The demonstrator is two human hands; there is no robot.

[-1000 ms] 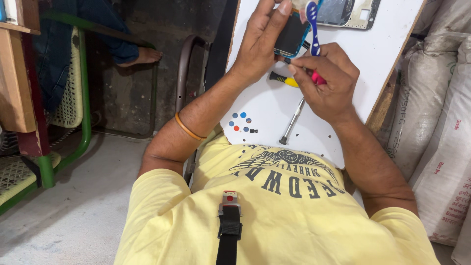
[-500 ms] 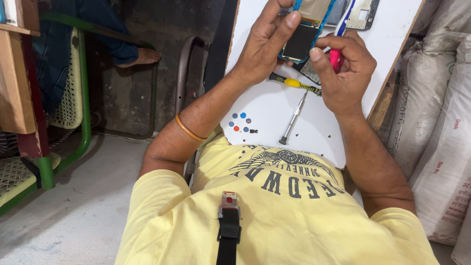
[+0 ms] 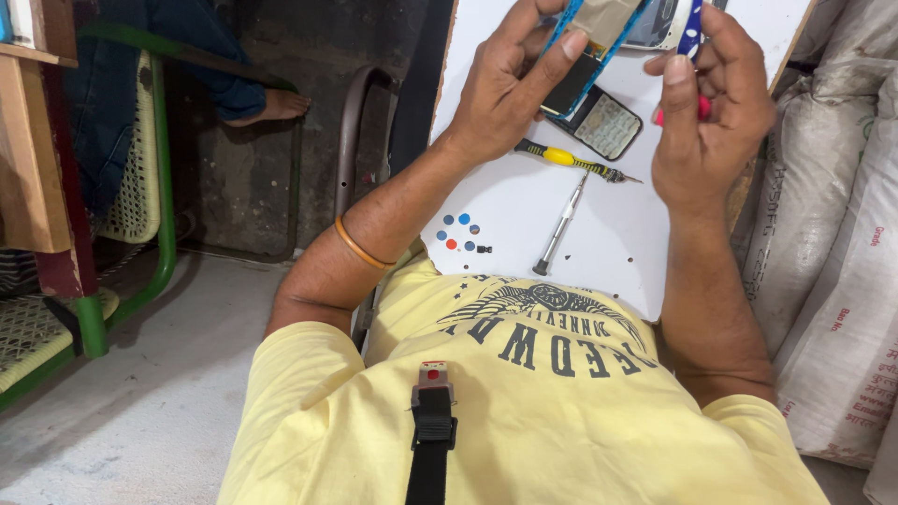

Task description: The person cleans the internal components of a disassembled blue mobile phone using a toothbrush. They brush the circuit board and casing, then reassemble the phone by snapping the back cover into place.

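Observation:
My left hand (image 3: pixel 510 84) grips an opened phone body (image 3: pixel 589 42) with a blue rim, lifted above a white board (image 3: pixel 599 234) on my lap. My right hand (image 3: pixel 711 122) is closed around a small tool with a red and blue handle (image 3: pixel 692 37), its upper end beside the phone body. A dark keypad part (image 3: pixel 606 122) lies on the board under the hands. Below it rest a yellow-handled screwdriver (image 3: pixel 571 161) and a thin silver screwdriver (image 3: pixel 559 227).
Several tiny coloured buttons and screws (image 3: pixel 460 234) lie at the board's left part. Stuffed white sacks (image 3: pixel 832 281) stand at the right. A green-framed chair (image 3: pixel 140 215) and another person's bare foot (image 3: pixel 271 108) are at the left. A brown chair frame (image 3: pixel 348 140) is beside the board.
Both hands rose away from the board with the phone body and the tool. The keypad part, covered before, now lies exposed on the board.

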